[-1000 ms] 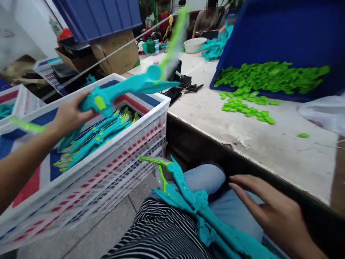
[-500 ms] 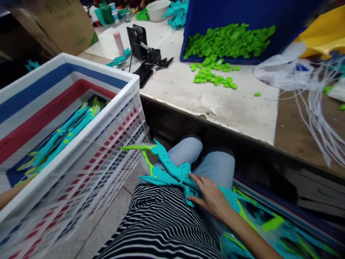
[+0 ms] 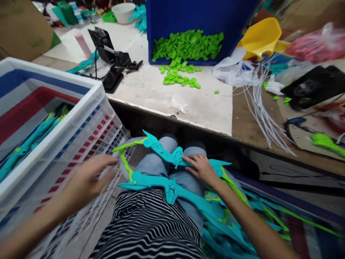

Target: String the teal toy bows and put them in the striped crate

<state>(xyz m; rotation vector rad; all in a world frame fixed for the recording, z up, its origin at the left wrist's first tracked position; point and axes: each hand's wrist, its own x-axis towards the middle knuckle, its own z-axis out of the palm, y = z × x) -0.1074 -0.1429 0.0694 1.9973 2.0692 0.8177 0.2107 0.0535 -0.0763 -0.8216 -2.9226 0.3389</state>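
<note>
Two turquoise toy bow limbs with lime-green ends lie across my lap. My right hand [image 3: 201, 167] has its fingers over the middle of the farther toy bow [image 3: 165, 154], gripping it near its centre joint. Closer to my waist lies the second toy bow [image 3: 194, 201], a square socket showing in its middle. My left hand [image 3: 93, 176], smeared by motion, hovers beside the white basket's wall with fingers apart and nothing in them. Clear film covers the green pieces at the bows' left end.
On the left stands a white plastic basket [image 3: 91, 95] with finished-looking turquoise pieces inside. A blue bin [image 3: 159, 21] spills green pieces [image 3: 185, 46] onto the worktable [image 3: 151, 97]. A phone stand [image 3: 107, 46], white strings [image 3: 260, 108] and more bows [image 3: 229, 233] at lower right surround me.
My left hand has come out of the basket area toward my lap. The two bows on my lap have spread apart, my right hand staying on the farther one. The view has swung right.
</note>
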